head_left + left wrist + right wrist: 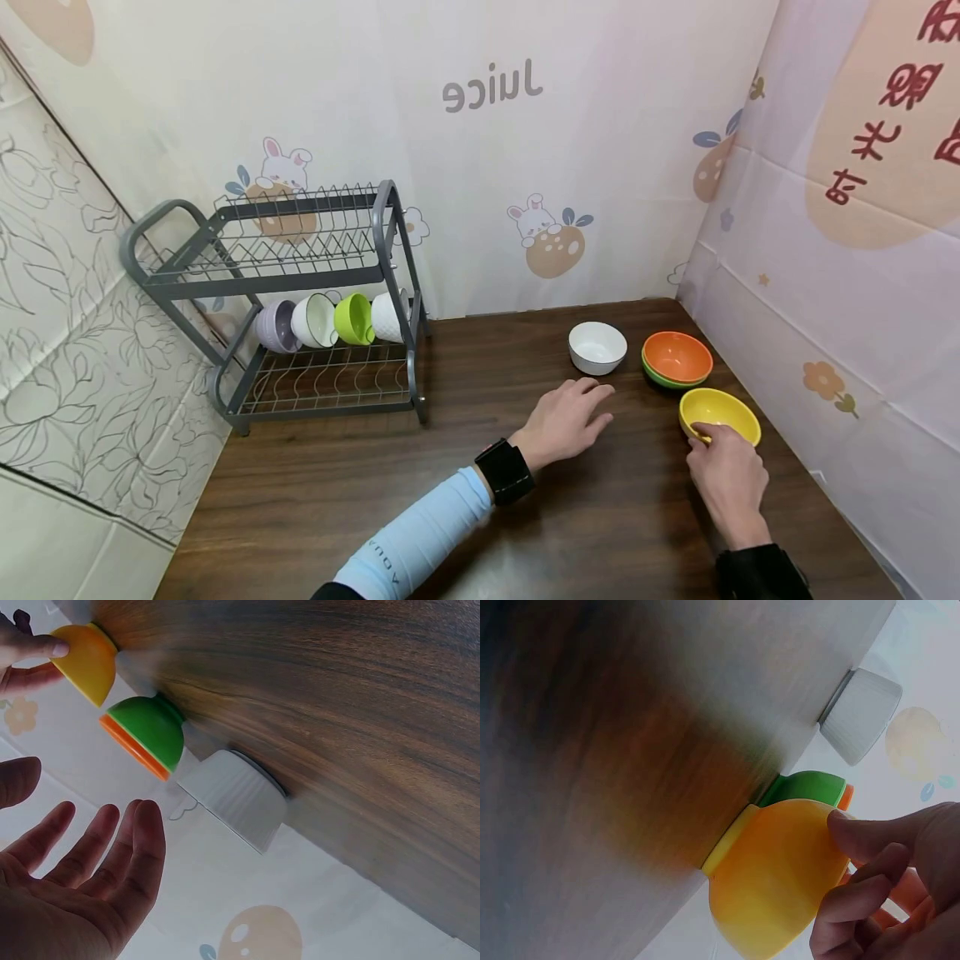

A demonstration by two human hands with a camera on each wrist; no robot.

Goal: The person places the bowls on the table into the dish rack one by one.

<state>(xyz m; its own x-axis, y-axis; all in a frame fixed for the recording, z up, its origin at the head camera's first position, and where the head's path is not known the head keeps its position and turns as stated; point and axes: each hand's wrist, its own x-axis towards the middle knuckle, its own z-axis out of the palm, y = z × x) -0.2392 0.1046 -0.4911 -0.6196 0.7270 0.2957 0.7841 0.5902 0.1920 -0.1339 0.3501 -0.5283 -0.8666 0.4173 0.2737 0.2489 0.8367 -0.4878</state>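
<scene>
My right hand (729,482) pinches the near rim of a yellow bowl (720,407). In the right wrist view the thumb presses the outside of the yellow bowl (780,870), whose foot is at the tabletop. My left hand (564,419) hovers over the table with fingers spread and relaxed, holding nothing. Just beyond it a white bowl (597,348) stands upright; the left wrist view shows this white bowl's ribbed side (236,796) past the fingertips. Between the white and yellow bowls, an orange bowl (678,357) sits nested in a green bowl (660,380).
At the left stands a two-tier grey dish rack (262,287). Its lower tier holds a lilac bowl (277,327), a bright green bowl (354,318) and two white ones, all on edge. Patterned walls border the brown wooden table (337,492) behind and at the right.
</scene>
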